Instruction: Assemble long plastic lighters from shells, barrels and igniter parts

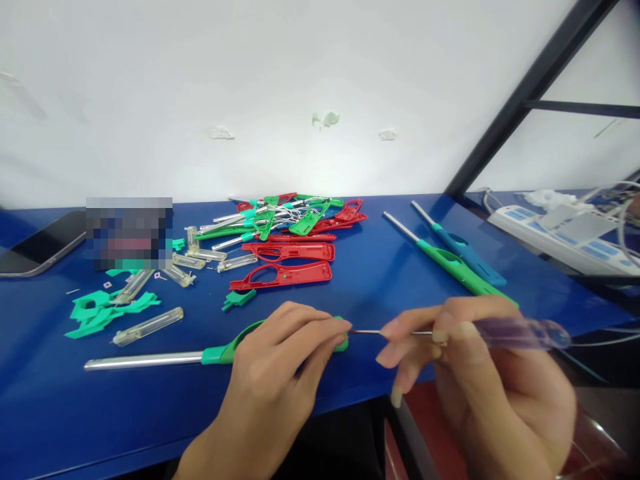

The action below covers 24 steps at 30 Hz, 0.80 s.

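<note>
My left hand is closed around the handle of a green gas lighter, whose silver barrel points left over the blue table. In my right hand is a screwdriver with a clear purplish handle, held level. Its thin shaft reaches left to the butt end of the lighter, beside my left fingertips; whether the tip is inside the lighter is hidden. Red lighter handle shells lie just beyond my left hand. A small teal plastic piece rests near them.
Clear fuel tanks and teal parts lie at left, near a phone. A pile of barrels, wires and shells is at the back. Green and blue lighters and a power strip are at right.
</note>
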{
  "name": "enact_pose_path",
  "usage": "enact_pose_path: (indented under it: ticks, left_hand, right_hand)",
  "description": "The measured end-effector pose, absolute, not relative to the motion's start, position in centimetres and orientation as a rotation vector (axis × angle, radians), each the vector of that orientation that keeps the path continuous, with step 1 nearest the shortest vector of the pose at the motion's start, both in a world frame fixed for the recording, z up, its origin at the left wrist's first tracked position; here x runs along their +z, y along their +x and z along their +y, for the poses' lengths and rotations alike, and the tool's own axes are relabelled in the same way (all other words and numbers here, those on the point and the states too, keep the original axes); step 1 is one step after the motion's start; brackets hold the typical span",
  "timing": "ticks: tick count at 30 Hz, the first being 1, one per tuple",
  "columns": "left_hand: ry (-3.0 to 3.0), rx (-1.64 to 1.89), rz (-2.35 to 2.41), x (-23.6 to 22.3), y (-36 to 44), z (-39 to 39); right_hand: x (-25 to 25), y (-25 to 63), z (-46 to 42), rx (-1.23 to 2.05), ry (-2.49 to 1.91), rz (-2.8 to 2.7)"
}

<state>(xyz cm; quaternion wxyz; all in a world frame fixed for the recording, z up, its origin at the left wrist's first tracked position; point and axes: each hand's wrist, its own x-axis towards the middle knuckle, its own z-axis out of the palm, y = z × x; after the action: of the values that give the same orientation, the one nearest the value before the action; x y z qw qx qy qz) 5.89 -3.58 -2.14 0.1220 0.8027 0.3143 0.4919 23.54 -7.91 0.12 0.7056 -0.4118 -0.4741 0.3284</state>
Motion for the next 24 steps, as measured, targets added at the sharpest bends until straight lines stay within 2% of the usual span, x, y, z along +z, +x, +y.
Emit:
enact_pose_path:
  ticks: [24]
  left_hand:
    - [2.317,1.435,0.915,-2.1,5.8,-3.8]
  right_hand:
    - [-0.4,24.7,-8.0,0.834,-0.835,-1.102]
